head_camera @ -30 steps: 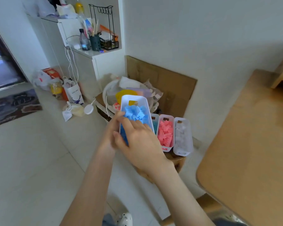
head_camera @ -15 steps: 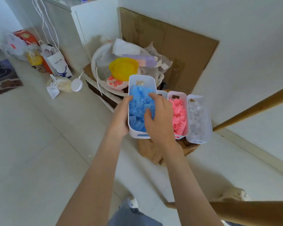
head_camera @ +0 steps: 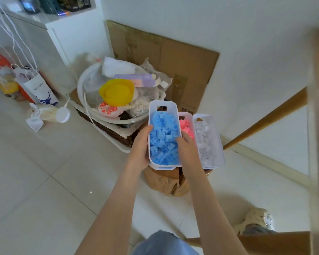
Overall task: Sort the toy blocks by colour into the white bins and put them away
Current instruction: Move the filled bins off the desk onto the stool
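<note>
left hand (head_camera: 140, 146), right hand (head_camera: 188, 152) grip blue-block bin (head_camera: 163, 103) by sides; pink-block bin (head_camera: 185, 113), white-block bin (head_camera: 213, 165) just beside.

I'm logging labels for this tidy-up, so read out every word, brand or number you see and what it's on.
No text here can be read with certainty.
White paper bag: a small dark line of print above a blue deer drawing, too blurred.
White wrapper below the yellow bowl: orange-red letters, crumpled and blurred.
Cardboard sheet: faint marks, illegible.
</note>
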Motion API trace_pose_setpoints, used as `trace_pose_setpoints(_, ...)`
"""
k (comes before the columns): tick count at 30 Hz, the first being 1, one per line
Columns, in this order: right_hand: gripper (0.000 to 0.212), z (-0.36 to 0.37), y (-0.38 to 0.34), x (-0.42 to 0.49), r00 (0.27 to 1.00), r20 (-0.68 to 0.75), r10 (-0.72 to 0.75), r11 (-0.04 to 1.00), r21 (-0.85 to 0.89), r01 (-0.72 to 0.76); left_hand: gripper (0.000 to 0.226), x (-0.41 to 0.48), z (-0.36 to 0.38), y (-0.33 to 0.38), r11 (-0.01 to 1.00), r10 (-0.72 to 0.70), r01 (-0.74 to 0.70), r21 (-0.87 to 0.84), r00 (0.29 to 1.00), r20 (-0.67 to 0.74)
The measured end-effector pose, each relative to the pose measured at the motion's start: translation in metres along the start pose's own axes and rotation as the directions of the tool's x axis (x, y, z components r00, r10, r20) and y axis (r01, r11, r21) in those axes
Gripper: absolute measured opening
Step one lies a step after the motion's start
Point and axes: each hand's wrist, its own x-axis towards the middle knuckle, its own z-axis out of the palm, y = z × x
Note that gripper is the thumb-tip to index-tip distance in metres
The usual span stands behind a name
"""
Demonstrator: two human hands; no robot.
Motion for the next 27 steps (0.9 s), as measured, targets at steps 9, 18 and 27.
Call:
trace_pose_setpoints(9,0.041,-0.011,0.024,0.026,1.000,0.027,0.016,0.998,0.058,-0.017,0.042,0.024,0.023,-0.004,0.994,-0.005,0.002,0.108,1.000,0.027)
trace_pose_setpoints(18,0.047,0.003,0.040,0.042,0.998,0.064,0.009,0.999,-0.043,-0.006,0.038,0.032,0.013,-0.004,0.981,0.016,-0.029,0.191,0.998,0.067)
trace_pose_setpoints(27,0.044,0.017,0.048,0.042,0.990,0.139,-0.032,0.999,0.001,0.032,0.041,0.034,-0.001,-0.003,0.965,0.094,-0.078,0.251,0.994,-0.054)
